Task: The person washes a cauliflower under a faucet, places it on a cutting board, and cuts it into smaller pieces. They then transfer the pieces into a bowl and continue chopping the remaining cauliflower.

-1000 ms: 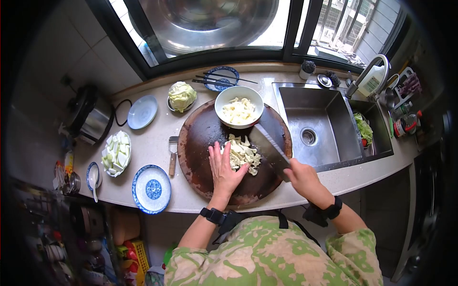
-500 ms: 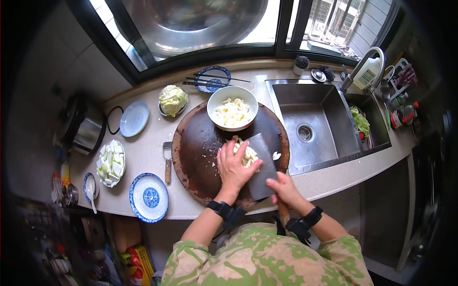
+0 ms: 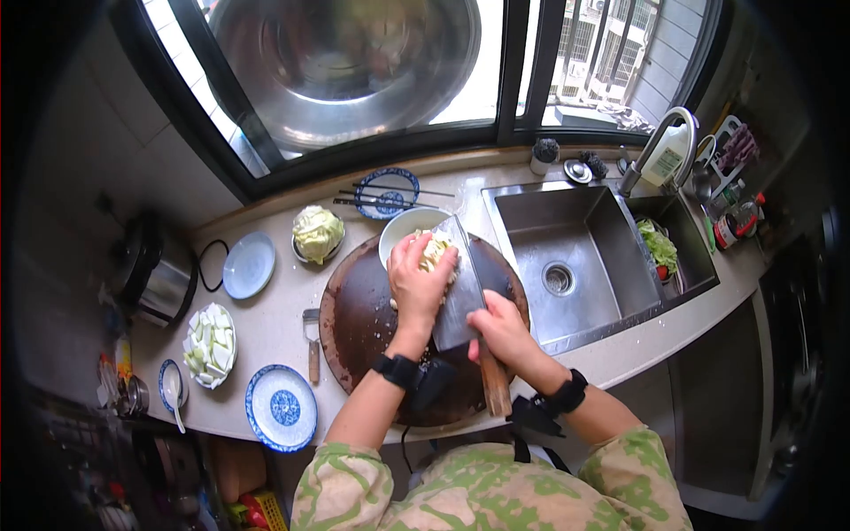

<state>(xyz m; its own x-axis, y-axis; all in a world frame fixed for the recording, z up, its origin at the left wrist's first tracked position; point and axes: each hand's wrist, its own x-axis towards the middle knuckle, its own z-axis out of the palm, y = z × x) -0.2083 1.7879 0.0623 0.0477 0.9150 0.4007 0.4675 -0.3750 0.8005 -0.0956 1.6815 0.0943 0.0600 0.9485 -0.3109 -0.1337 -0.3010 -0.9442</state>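
Note:
My right hand (image 3: 506, 334) is closed on a cleaver (image 3: 456, 310) where its wooden handle meets the broad grey blade. The blade is tilted up at the near side of a white bowl (image 3: 396, 232). My left hand (image 3: 420, 288) cups chopped pale vegetable pieces (image 3: 434, 252) against the blade, over the bowl's rim. Hand and blade hide most of the bowl's inside. Under both hands lies a round, dark wooden chopping board (image 3: 363, 341) with small pale bits on it.
Left of the board are a peeler (image 3: 312, 350), a blue-rimmed plate (image 3: 258, 398), a dish of cut white-green pieces (image 3: 210, 345) and a light blue plate (image 3: 249, 265). Behind stand a cabbage (image 3: 317, 232) and chopsticks (image 3: 416, 189) across a plate. The steel sink (image 3: 567, 234) is right.
Both hands have moved away from me, from the board up to the bowl. The cleaver has tilted up, and the chopped pieces have come with it. The view has shifted slightly.

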